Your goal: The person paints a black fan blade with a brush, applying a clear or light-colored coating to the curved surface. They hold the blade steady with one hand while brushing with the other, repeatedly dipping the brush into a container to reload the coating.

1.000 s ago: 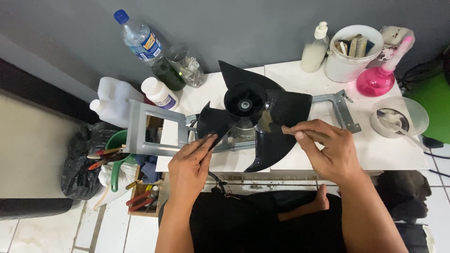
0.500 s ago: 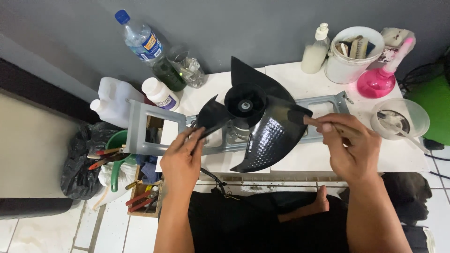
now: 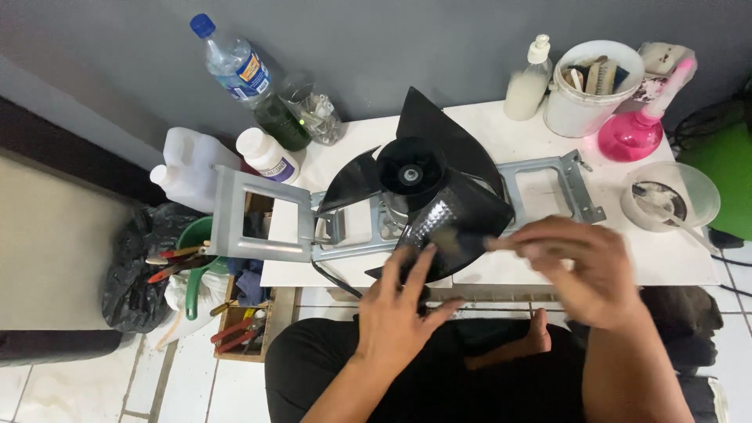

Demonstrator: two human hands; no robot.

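I sit at a small white tabletop (image 3: 501,141) pushed against a grey wall, pale floor tiles below it. On it lies a grey metal mounting frame (image 3: 258,215) that overhangs the tabletop's left edge, and above its middle sits the black plastic three-bladed fan (image 3: 423,192). My left hand (image 3: 399,309) is open, fingers spread, its fingertips touching the underside of the near blade. My right hand (image 3: 583,266) is blurred, curled loosely just beside that blade's right edge; I cannot tell whether it grips anything. At the back left a clear plastic water bottle with a blue cap and a blue-and-orange label (image 3: 231,63) leans on the wall; a white bottle with a purple-banded label (image 3: 266,155) stands nearby. Back right stand a white pump bottle (image 3: 529,78), a white bucket of tools (image 3: 591,90) and a pink flask-shaped sprayer (image 3: 634,129).
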